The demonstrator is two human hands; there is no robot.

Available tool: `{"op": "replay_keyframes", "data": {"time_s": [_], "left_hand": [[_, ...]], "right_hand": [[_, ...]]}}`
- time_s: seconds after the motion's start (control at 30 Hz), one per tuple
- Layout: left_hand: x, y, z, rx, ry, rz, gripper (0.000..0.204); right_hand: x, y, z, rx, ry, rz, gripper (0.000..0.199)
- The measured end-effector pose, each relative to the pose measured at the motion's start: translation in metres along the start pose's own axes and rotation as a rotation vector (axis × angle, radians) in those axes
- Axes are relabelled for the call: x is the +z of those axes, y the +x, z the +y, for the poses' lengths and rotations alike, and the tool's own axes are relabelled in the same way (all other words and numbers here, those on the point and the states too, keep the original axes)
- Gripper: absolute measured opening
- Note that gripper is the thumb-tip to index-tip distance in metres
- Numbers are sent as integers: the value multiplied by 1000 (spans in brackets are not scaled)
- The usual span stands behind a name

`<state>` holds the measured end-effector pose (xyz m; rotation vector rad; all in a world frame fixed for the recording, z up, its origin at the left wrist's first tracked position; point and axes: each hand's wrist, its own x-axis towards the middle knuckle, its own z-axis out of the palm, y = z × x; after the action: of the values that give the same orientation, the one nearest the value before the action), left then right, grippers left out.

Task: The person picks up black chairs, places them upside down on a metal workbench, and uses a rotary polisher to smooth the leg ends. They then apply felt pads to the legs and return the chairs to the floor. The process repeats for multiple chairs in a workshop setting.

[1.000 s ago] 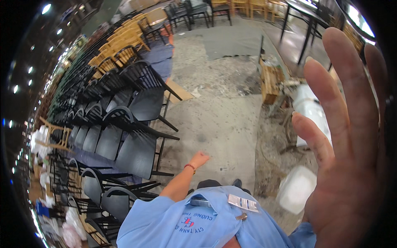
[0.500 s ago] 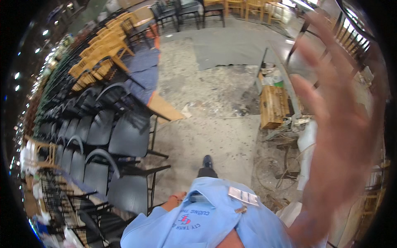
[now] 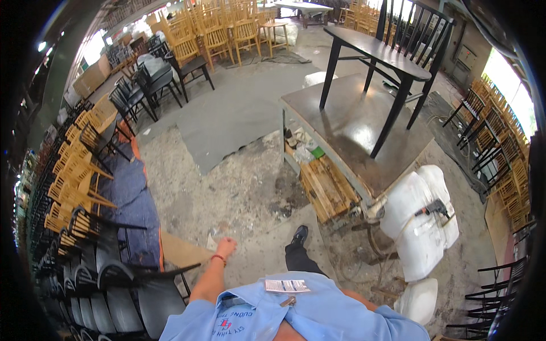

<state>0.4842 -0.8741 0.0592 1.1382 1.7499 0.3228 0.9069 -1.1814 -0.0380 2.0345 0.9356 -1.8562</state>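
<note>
My left hand [image 3: 226, 248], with a red band at the wrist, hangs over the floor ahead of my body. Its fingers look loosely curled, and nothing shows in them. My right hand is out of view; only part of that arm shows beside my blue shirt [image 3: 341, 312]. Ahead to the right, a black spindle-back chair [image 3: 382, 57] stands upright on a dark-topped worktable [image 3: 347, 122]. Neither hand touches it. A power drill [image 3: 435, 209] rests on white wrapped bundles [image 3: 418, 227] beside the table's near end.
Black chairs [image 3: 122, 307] and yellow wooden chairs [image 3: 79, 176] crowd the left side. A wooden crate [image 3: 327, 187] sits below the table. Grey sheeting [image 3: 239, 108] covers floor ahead. More chairs [image 3: 492, 145] line the right, and a hose [image 3: 392, 264] lies near the bundles.
My right hand, raised and blurred before, has left the view. The view has turned right, bringing the whole worktable and chair in. My left arm now reaches further forward.
</note>
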Motion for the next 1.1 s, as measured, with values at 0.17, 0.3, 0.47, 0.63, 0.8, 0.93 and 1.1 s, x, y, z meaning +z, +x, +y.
{"op": "replay_keyframes", "data": {"time_s": [0.17,0.3,0.47,0.63,0.8,0.93,1.1], "left_hand": [[38,48,24,132,649,-423,49],[19,90,58,135,587,-688,56],[24,198,236,544,947,-584,49],[50,246,544,969,250,-111,59],[81,239,781,1146,-375,-150,56],[101,262,856,1116,-555,-406,51],[131,259,849,900,-739,-907,38]], "right_hand": [[-149,-44,-127,-246,578,-278,49],[-331,-157,-237,-960,618,525,43],[-521,-235,-242,-1218,1363,1222,64],[-575,-259,-303,-1177,1476,1286,71],[-581,-257,-317,-1155,1543,1497,59],[-583,-251,-317,-1155,1661,1537,48],[-560,-266,-313,-1052,1720,1709,44]]}}
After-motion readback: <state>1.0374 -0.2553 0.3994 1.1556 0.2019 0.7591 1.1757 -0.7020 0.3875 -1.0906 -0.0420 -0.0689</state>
